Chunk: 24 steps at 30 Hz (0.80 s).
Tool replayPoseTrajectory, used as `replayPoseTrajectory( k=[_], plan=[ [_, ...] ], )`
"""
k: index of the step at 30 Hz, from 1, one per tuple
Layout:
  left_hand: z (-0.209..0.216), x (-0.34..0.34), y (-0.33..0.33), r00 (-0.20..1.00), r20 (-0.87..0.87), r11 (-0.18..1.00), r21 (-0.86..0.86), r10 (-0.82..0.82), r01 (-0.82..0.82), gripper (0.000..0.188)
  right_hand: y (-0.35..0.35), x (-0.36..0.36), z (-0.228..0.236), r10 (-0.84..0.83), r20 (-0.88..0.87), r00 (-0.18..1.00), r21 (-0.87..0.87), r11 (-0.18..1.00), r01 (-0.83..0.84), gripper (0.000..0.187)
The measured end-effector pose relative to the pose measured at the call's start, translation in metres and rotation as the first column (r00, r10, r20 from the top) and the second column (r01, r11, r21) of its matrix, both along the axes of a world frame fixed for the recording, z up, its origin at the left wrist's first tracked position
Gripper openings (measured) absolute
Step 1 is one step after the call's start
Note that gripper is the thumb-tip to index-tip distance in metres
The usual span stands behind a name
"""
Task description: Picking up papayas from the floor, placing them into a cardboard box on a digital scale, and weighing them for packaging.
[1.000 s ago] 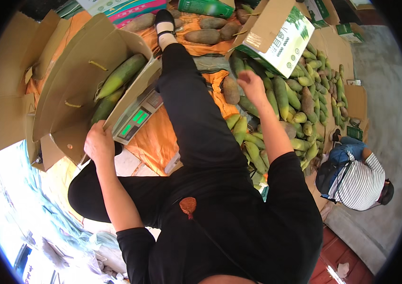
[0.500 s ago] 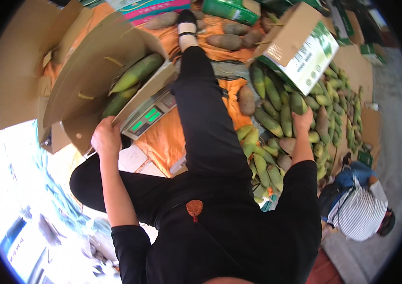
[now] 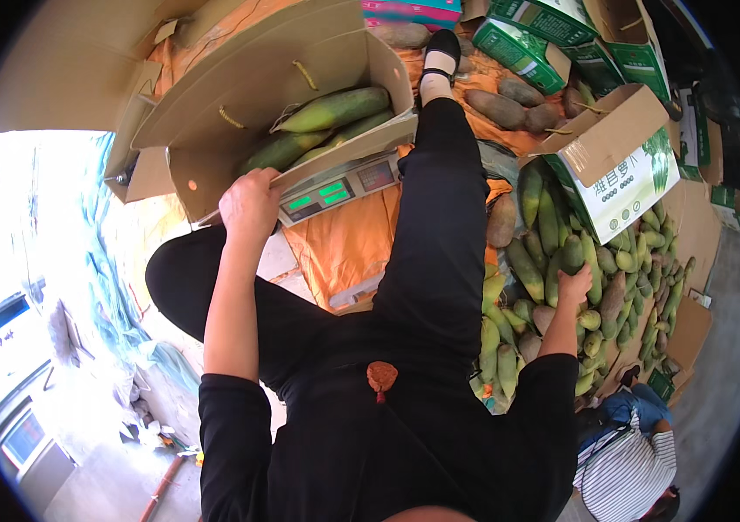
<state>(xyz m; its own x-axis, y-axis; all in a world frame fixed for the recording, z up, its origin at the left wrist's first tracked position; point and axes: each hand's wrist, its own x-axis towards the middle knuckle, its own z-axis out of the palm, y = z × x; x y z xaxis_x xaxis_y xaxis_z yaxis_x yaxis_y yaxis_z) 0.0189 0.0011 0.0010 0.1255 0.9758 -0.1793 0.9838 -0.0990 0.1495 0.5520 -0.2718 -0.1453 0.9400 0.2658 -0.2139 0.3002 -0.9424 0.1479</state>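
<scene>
My left hand point(image 3: 250, 207) is closed on the near edge of an open cardboard box point(image 3: 265, 83) with rope handles. Several green radishes point(image 3: 339, 109) lie in that box, pale tails to the left. The box rests over a scale point(image 3: 331, 193) with lit green digits on its front. To the right, my right hand point(image 3: 575, 285) grips the lower end of a green radish point(image 3: 572, 254) at the pile point(image 3: 527, 270). A white and green carton point(image 3: 622, 178) sits tilted on the pile, just beyond that hand.
My outstretched leg point(image 3: 440, 200) lies between box and pile, on orange sheeting point(image 3: 348, 252). Brownish roots point(image 3: 496, 109) lie near my foot. Green cartons point(image 3: 522, 56) stand at the back. Another person in a striped top point(image 3: 627, 474) is at the lower right.
The view has turned, so the scene sits lower and further right, showing more of the box's inside. My left hand stays on the box edge and my right hand on the radish.
</scene>
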Motion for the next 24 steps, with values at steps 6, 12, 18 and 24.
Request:
replayPoseTrajectory(
  k=[6, 12, 18, 24],
  plan=[
    [-0.007, -0.006, 0.002, 0.999, 0.004, 0.999, 0.035, -0.035, 0.035, 0.019, -0.003, -0.031, 0.007, 0.331, 0.006, 0.944, 0.188, 0.926, -0.326, 0.077],
    [-0.003, -0.011, -0.003, 0.997, 0.051, 0.998, 0.034, -0.052, 0.051, 0.026, 0.072, -0.08, 0.071, 0.575, 0.065, 0.816, 0.491, 0.694, -0.527, 0.072],
    [0.008, -0.011, -0.015, 0.992, 0.083, 0.977, 0.2, -0.099, 0.081, 0.044, 0.168, -0.133, 0.172, 0.739, 0.242, 0.629, 0.618, 0.383, -0.687, 0.068],
    [0.008, -0.027, -0.018, 0.987, 0.143, 0.978, 0.204, -0.07, 0.039, 0.042, 0.248, -0.211, 0.243, 0.834, 0.472, 0.285, 0.578, -0.049, -0.814, 0.063]
  ],
)
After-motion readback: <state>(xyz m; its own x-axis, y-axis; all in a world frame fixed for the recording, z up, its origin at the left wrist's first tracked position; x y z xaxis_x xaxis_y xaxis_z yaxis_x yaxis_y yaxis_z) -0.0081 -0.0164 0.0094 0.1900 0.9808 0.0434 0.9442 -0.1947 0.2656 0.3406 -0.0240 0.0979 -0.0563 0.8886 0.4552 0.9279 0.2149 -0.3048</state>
